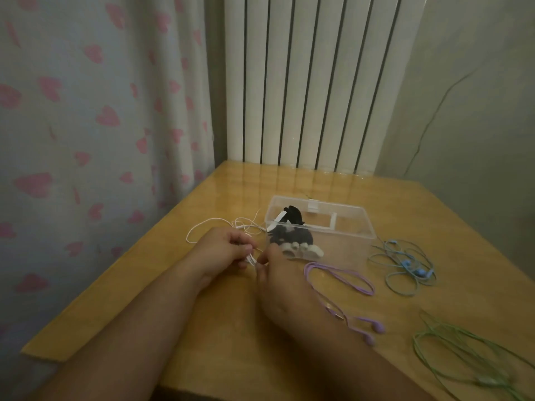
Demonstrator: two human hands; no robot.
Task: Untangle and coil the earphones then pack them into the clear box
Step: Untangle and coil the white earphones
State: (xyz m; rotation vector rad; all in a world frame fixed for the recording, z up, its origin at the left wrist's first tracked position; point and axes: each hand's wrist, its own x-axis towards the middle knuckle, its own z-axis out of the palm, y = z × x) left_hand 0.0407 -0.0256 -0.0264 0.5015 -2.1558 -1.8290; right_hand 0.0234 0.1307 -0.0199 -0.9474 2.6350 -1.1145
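Nearest, your left hand (228, 250) and right hand (279, 287) meet over the table (376, 198), fingers curled, both pinching the white earphones (244, 226), whose cord loops away behind your left hand. Farther back, the clear box (344, 235) stands open, with black earphones (289, 238) bundled in its left end.

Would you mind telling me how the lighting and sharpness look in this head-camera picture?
Head view: dim, warm light; the radiator reflects as pale streaks on the glossy table; the purple earphones and green earphones at lower right look soft; the white earphones show thin and faint.
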